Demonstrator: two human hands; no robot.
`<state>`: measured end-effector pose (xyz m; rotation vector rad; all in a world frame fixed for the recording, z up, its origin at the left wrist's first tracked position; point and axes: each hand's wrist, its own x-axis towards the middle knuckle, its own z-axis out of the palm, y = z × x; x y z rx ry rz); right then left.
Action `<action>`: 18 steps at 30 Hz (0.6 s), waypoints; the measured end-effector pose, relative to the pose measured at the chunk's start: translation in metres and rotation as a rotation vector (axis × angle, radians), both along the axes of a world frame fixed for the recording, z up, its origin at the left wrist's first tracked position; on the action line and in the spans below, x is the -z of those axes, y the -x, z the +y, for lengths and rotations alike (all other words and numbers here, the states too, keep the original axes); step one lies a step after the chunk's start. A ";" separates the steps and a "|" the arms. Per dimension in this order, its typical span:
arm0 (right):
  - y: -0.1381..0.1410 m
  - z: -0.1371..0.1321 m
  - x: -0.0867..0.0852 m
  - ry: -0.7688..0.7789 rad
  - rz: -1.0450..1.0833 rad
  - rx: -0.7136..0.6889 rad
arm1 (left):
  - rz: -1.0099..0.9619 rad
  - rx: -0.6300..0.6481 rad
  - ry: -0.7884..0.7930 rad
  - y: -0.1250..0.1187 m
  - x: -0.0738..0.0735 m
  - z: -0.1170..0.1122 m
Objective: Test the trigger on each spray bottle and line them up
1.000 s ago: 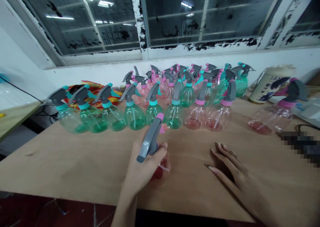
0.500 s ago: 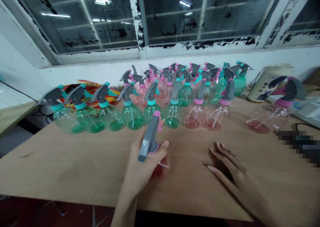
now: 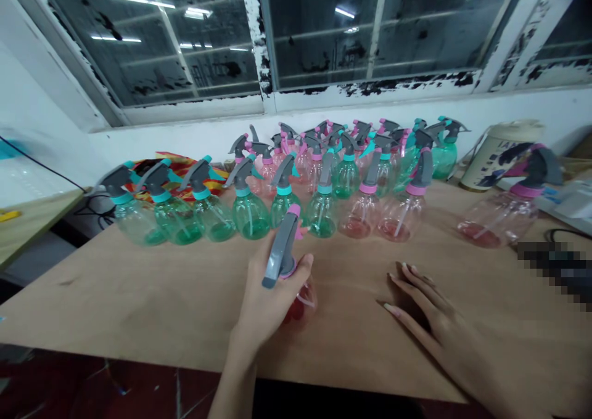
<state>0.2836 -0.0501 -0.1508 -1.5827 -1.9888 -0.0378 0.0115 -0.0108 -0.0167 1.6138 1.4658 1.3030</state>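
My left hand is wrapped round a pink spray bottle near the middle of the table, its grey trigger head tilted over the back of the hand. Some red liquid shows low in this bottle. My right hand rests on the wooden tabletop with its fingers apart and nothing in them. Just beyond my hands runs a row of spray bottles: green ones at left and centre, then pink ones. Another pink spray bottle stands apart at the right.
More pink and green spray bottles crowd against the wall behind the row. A red and yellow bag lies at back left. At right are a cream printed cup and a pixelated dark object. A window is above.
The view has turned slightly left, so things shift a little rightward in it. My left hand still grips the pink spray bottle, and my right hand stays on the table.
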 end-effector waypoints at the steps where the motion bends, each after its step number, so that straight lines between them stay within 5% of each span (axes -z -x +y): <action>1: 0.000 0.000 0.000 0.003 0.000 -0.001 | 0.045 -0.005 -0.019 -0.001 -0.003 0.000; 11: -0.001 -0.001 0.001 0.030 0.009 0.017 | 0.196 -0.051 -0.110 -0.006 -0.013 0.001; 18: -0.003 -0.001 0.004 0.024 0.003 0.006 | 0.139 -0.050 -0.055 -0.003 -0.004 -0.001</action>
